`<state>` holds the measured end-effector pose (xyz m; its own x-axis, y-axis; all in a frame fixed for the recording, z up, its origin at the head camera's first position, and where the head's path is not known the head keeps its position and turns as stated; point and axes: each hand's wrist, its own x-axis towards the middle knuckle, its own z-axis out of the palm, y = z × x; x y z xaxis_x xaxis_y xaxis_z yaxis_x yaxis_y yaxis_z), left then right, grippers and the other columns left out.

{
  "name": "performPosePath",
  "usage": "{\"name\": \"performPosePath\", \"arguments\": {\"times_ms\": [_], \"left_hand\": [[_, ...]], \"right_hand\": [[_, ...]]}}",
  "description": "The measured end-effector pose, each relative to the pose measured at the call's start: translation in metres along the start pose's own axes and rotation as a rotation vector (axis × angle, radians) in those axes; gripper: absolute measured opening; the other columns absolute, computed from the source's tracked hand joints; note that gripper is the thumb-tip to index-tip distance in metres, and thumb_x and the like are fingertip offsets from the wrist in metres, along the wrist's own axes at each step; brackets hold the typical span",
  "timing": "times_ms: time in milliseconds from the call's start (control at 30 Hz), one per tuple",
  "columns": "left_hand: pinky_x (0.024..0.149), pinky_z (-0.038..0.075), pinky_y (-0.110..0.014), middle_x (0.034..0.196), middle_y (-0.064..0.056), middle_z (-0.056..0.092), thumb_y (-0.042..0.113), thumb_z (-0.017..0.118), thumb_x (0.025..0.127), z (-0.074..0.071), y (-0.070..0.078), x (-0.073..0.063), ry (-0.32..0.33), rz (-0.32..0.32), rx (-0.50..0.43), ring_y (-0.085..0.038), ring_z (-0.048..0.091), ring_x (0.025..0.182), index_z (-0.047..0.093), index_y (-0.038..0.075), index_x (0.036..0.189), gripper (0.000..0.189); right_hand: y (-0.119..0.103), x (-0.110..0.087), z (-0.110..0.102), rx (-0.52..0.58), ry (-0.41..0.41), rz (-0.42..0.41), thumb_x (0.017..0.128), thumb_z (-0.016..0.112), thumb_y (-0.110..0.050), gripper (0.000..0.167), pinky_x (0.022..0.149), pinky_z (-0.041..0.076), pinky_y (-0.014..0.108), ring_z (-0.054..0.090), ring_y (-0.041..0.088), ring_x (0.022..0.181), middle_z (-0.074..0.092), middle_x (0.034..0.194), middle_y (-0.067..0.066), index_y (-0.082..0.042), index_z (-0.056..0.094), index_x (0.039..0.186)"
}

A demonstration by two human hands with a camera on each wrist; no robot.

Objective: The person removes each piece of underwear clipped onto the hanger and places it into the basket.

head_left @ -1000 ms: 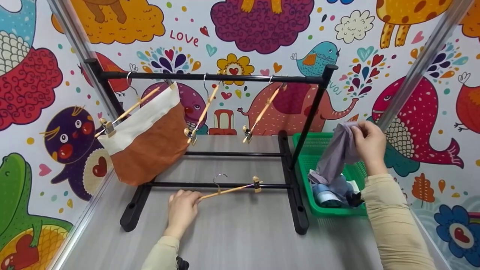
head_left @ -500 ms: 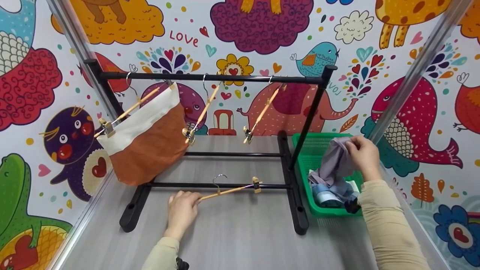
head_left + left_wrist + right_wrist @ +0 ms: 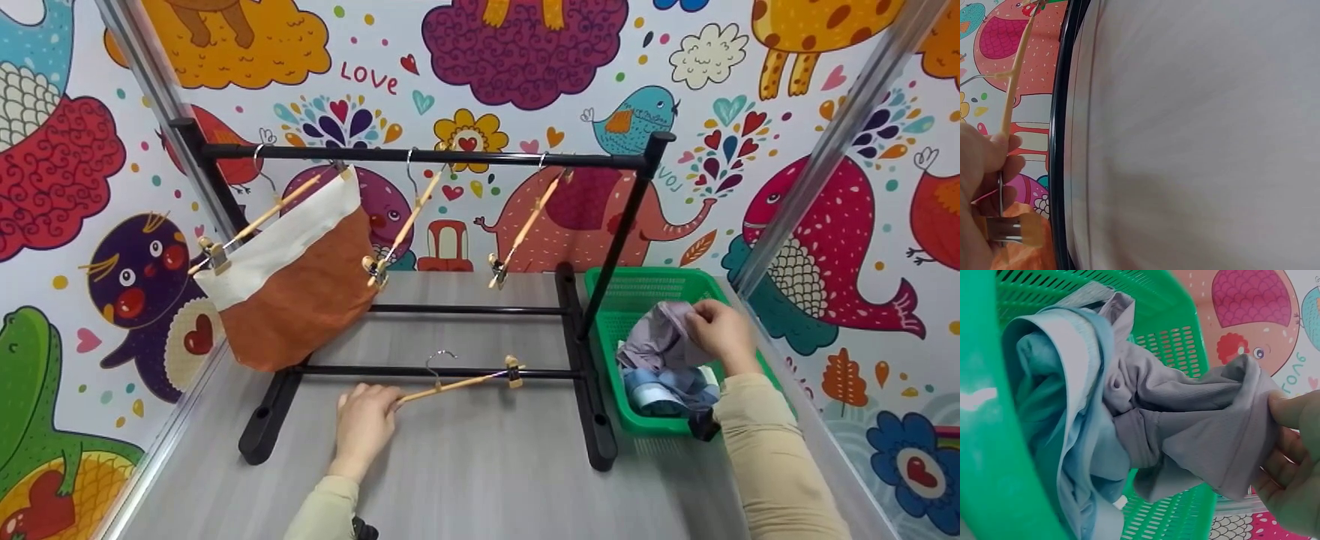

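My left hand grips one end of a wooden clip hanger low at the front of the rack. Its far clip and metal hook show. In the left wrist view my fingers curl round the bar beside the near clip. On the right, my right hand pinches the edge of a greyish-purple garment between thumb and fingers. That garment slumps into a green plastic basket, over a light-blue garment with a pale waistband.
A black rack spans the middle. From its rail hang a rust-brown garment with a white band, clipped on a hanger at left, and two bare hangers, one in the middle and one at right. A printed wall stands behind.
My right hand has come down and slightly left, lowering the purple garment so that it bunches in the basket. My left hand stays on the hanger.
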<state>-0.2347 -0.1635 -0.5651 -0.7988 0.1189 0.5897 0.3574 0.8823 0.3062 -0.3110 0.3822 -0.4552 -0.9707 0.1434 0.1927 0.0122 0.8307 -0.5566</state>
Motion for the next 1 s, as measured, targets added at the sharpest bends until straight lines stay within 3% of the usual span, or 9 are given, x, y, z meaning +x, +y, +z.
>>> {"name": "performPosePath", "arguments": {"times_ms": [167, 400, 1000], "left_hand": [[0.066, 0.036, -0.042, 0.078, 0.000, 0.069, 0.004, 0.084, 0.073, 0.001, -0.001, 0.000, 0.014, 0.007, 0.005, -0.024, 0.058, 0.074, 0.075, 0.014, 0.084, 0.017], [0.066, 0.036, -0.042, 0.078, 0.000, 0.069, 0.005, 0.083, 0.074, 0.000, -0.001, 0.000, 0.010, 0.003, -0.005, -0.024, 0.058, 0.074, 0.075, 0.015, 0.085, 0.017], [0.065, 0.035, -0.042, 0.077, 0.000, 0.069, 0.008, 0.084, 0.074, -0.001, -0.003, -0.001, 0.024, 0.004, 0.006, -0.024, 0.057, 0.072, 0.074, 0.015, 0.084, 0.015]], "right_hand": [[0.006, -0.002, 0.002, -0.005, -0.076, 0.031, 0.101, 0.055, -0.021, 0.027, 0.080, 0.046, 0.054, 0.056, 0.037, 0.095, 0.063, 0.109, 0.023, 0.002, 0.062, 0.113], [0.013, -0.006, 0.005, -0.001, -0.126, 0.052, 0.100, 0.054, -0.018, 0.028, 0.081, 0.046, 0.053, 0.055, 0.037, 0.095, 0.062, 0.108, 0.024, 0.005, 0.061, 0.114], [0.011, -0.013, 0.008, -0.002, -0.124, 0.052, 0.102, 0.053, -0.019, 0.028, 0.079, 0.048, 0.052, 0.060, 0.039, 0.097, 0.064, 0.112, 0.025, 0.003, 0.063, 0.116]]}}
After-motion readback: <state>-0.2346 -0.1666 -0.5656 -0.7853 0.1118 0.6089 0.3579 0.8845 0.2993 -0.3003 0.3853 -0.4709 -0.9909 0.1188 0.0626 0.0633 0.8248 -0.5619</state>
